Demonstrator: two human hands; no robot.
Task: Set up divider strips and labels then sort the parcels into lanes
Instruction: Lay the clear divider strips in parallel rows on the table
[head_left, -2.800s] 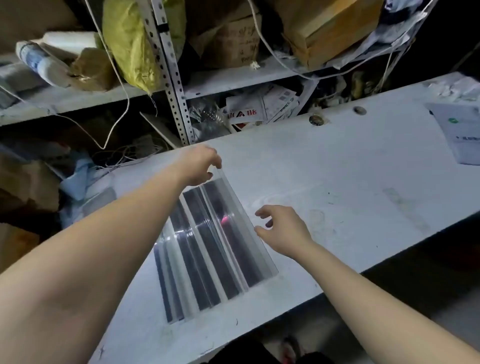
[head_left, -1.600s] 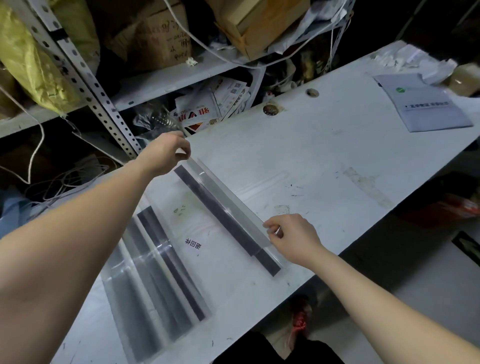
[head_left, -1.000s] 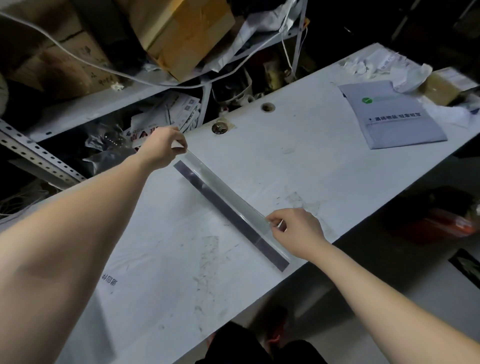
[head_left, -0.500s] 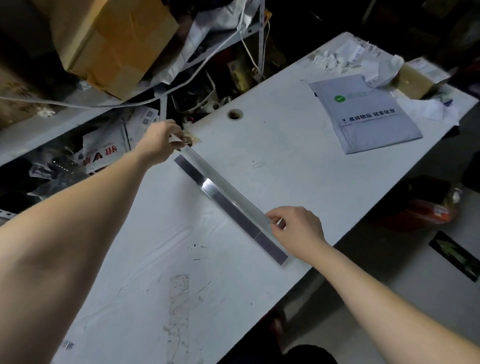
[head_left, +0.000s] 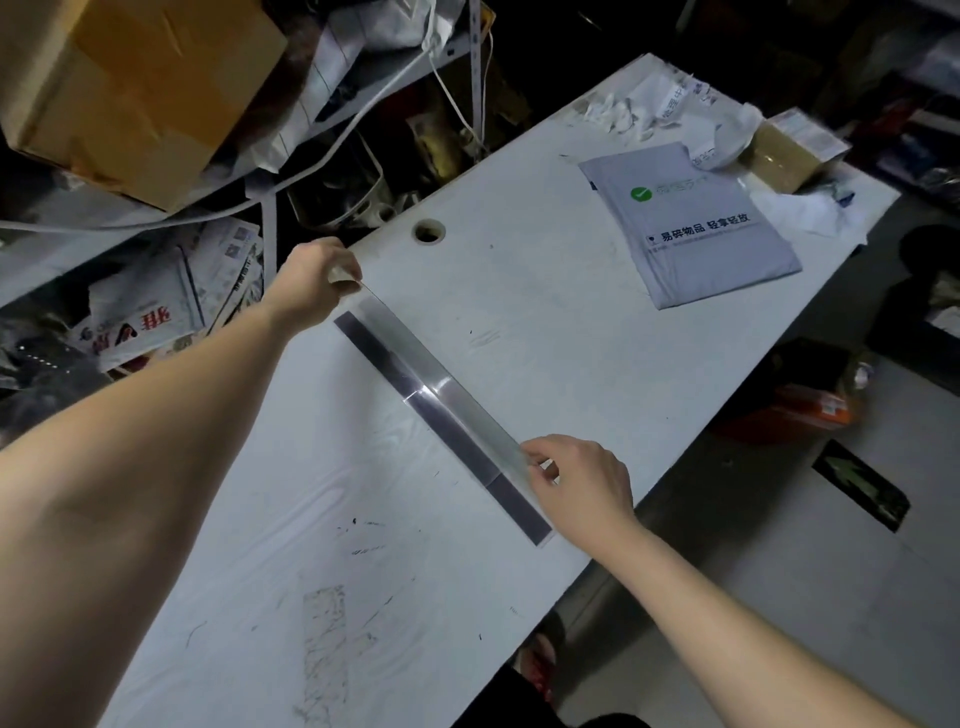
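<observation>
A long clear divider strip (head_left: 431, 395) with a dark band along one side lies slantwise across the white table (head_left: 545, 312), from the back edge to the front edge. My left hand (head_left: 311, 283) pinches its far end near the table's back edge. My right hand (head_left: 582, 480) pinches its near end close to the front edge. A grey parcel bag (head_left: 696, 228) with a green tick and printed text lies flat at the table's right end. Behind it stands a small brown parcel box (head_left: 789, 150).
A round cable hole (head_left: 429, 231) sits in the table just right of my left hand. Crumpled white papers (head_left: 639, 104) lie at the far right corner. Behind the table a shelf holds a cardboard box (head_left: 135, 93), cables and magazines (head_left: 156, 312). The floor drops away past the front edge.
Both hands carried one strip away from the other strips and to the right along the table. The other strips have left the view and the grey bag has come closer.
</observation>
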